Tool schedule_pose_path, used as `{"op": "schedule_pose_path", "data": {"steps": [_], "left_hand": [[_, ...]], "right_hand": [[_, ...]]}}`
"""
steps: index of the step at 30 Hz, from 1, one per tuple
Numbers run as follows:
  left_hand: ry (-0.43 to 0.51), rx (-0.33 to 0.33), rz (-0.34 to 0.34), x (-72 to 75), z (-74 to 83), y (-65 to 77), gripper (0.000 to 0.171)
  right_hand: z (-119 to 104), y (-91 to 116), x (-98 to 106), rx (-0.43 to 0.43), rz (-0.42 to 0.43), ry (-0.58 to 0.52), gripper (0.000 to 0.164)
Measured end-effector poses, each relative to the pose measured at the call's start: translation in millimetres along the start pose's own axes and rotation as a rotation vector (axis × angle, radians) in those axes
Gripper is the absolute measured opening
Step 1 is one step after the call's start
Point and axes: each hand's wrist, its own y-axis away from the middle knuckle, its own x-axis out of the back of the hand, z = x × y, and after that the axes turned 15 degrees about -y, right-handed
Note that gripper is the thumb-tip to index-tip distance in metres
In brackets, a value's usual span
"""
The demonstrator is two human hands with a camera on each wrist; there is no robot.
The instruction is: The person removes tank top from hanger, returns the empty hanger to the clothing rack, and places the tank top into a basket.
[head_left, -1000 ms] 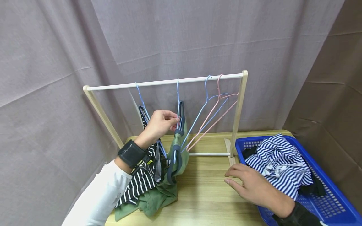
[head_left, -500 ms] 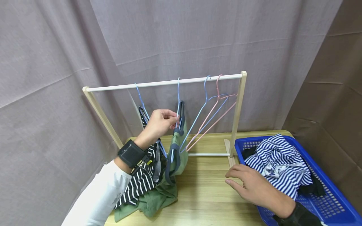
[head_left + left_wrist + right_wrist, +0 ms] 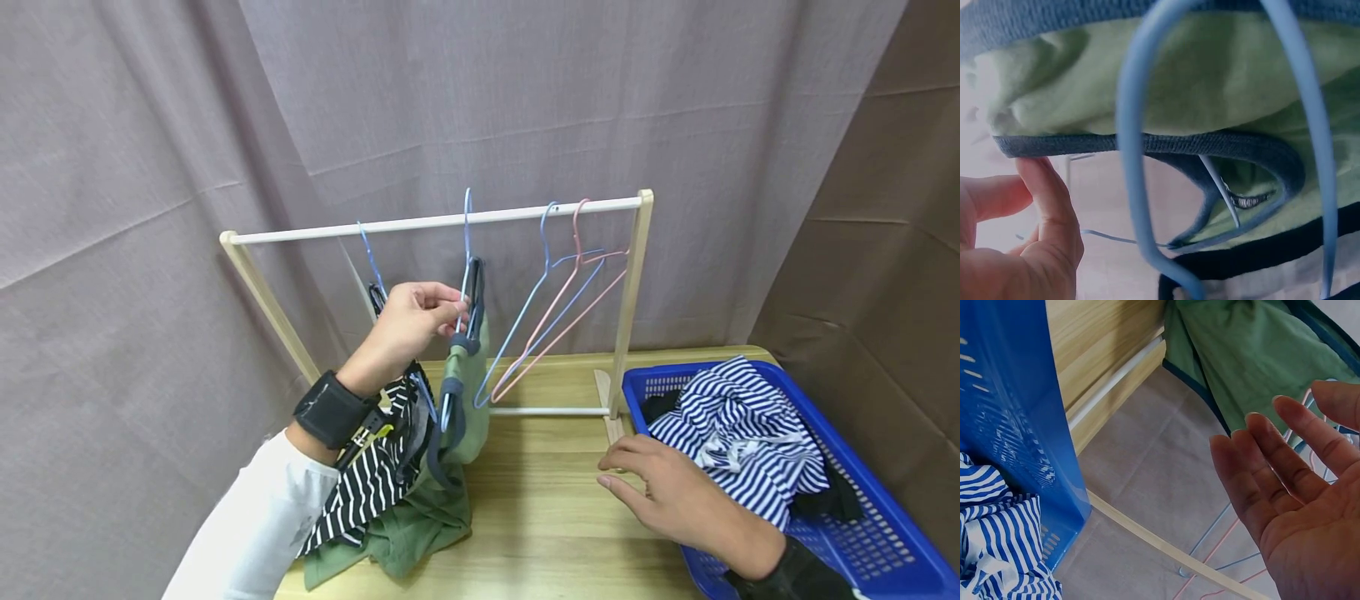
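My left hand (image 3: 420, 321) pinches a light blue hanger (image 3: 467, 204) just below its hook, by the neckline of a green top with navy trim (image 3: 472, 408). That top hangs on the hanger, and the hook stands up past the rail (image 3: 420, 222). In the left wrist view, the thumb and finger meet at the navy trim (image 3: 1060, 145). My right hand (image 3: 667, 492) hovers beside the basket with relaxed fingers, holding nothing; its palm shows in the right wrist view.
Left of the green top, a black-and-white striped garment (image 3: 367, 492) hangs on another blue hanger (image 3: 370, 250). A bare blue hanger (image 3: 546, 237) and a pink hanger (image 3: 577, 229) hang at right. The blue basket (image 3: 870, 475) holds a blue-striped garment (image 3: 750, 425) and dark cloth.
My left hand has raised the blue hanger with the green top and shifted it slightly left, so its hook rises higher above the rail. The right hand has stayed still.
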Motion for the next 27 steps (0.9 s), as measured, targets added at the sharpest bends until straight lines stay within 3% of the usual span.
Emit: {"op": "schedule_pose_path", "data": {"steps": [10, 20, 27], "left_hand": [[0.114, -0.031, -0.034, -0.2, -2.2, 29.6, 0.022], [0.207, -0.036, -0.018, -22.7, -30.0, 69.5, 0.018], [0.239, -0.061, -0.042, -36.0, -38.6, 81.8, 0.017]], "right_hand": [[-1, 2, 1, -0.005, 0.013, -0.007, 0.013], [1, 3, 2, -0.016, 0.063, 0.002, 0.019], [3, 2, 3, -0.026, 0.076, 0.006, 0.02]]}}
